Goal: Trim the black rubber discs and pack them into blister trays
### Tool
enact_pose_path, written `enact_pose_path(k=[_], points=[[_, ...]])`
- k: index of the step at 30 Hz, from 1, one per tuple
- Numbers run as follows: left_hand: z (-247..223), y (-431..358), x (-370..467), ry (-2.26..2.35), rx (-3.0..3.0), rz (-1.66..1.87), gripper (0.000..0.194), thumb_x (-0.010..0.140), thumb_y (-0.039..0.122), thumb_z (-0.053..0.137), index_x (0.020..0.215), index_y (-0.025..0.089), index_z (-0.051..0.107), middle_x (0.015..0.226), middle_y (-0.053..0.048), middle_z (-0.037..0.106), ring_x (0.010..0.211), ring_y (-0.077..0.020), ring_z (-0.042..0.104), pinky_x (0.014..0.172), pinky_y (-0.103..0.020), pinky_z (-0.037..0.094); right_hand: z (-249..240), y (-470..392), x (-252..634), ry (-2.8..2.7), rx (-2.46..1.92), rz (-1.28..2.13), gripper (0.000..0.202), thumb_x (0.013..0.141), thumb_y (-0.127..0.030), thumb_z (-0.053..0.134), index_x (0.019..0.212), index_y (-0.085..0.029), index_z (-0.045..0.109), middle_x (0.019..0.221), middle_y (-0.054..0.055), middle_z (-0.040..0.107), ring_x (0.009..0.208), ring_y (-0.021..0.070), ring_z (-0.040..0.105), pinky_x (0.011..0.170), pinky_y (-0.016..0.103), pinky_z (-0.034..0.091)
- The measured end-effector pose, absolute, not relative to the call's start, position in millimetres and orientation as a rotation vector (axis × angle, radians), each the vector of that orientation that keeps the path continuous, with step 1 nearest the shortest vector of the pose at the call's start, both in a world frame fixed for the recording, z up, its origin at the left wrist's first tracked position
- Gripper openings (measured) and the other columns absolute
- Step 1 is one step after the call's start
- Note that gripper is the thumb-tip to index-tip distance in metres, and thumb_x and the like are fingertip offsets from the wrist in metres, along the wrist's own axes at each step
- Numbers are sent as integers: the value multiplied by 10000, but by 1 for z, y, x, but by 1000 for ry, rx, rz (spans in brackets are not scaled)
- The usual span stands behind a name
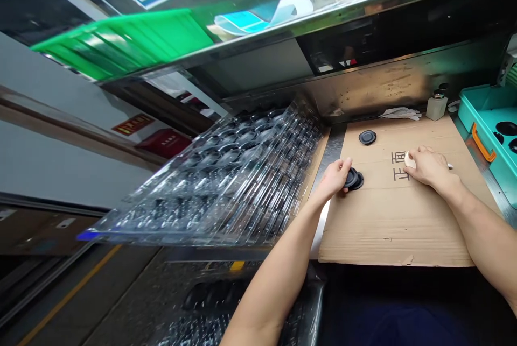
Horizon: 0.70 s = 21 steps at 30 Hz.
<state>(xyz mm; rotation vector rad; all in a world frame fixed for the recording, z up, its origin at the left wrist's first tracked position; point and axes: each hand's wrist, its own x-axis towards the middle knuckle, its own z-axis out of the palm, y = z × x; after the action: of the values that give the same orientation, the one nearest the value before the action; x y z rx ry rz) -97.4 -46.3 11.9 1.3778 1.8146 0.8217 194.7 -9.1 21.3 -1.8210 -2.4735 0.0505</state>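
Observation:
My left hand (336, 178) grips the edge of a round black part (351, 178) over the left side of the cardboard sheet (375, 222). Another black disc (358, 181) lies partly beneath that part. My right hand (428, 166) is closed on a small white object (409, 160), beside the printed characters on the cardboard; what it is I cannot make out. A separate round black part (367, 137) lies farther back on the sheet.
Stacked clear plastic trays (226, 174) stand left of the cardboard. Behind it are a white glove (400, 113) and a small bottle (437, 105). A teal bin (480, 120) with black parts is at right. A green crate (133, 42) sits on the upper shelf.

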Motion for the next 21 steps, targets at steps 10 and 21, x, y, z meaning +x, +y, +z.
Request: enact_pose_path(k=[10, 21], points=[[30, -59, -94, 1408, 1131, 1106, 384, 916, 542, 677, 842, 213, 495, 640, 58, 513, 382, -74, 469, 365, -188, 237, 20, -10, 195, -2476, -1805, 43, 373, 957, -467, 596, 1193, -183, 646, 1177, 162, 649, 1109, 327, 597, 868, 403, 491], [15, -144, -22, 673, 282, 1607, 282, 1079, 316, 412, 850, 220, 546, 1024, -25, 638, 705, -66, 605, 541, -165, 467, 16, -1, 200, -2477, -1797, -4, 450, 940, -547, 578, 1222, -203, 649, 1177, 154, 644, 1104, 331, 589, 843, 402, 472]])
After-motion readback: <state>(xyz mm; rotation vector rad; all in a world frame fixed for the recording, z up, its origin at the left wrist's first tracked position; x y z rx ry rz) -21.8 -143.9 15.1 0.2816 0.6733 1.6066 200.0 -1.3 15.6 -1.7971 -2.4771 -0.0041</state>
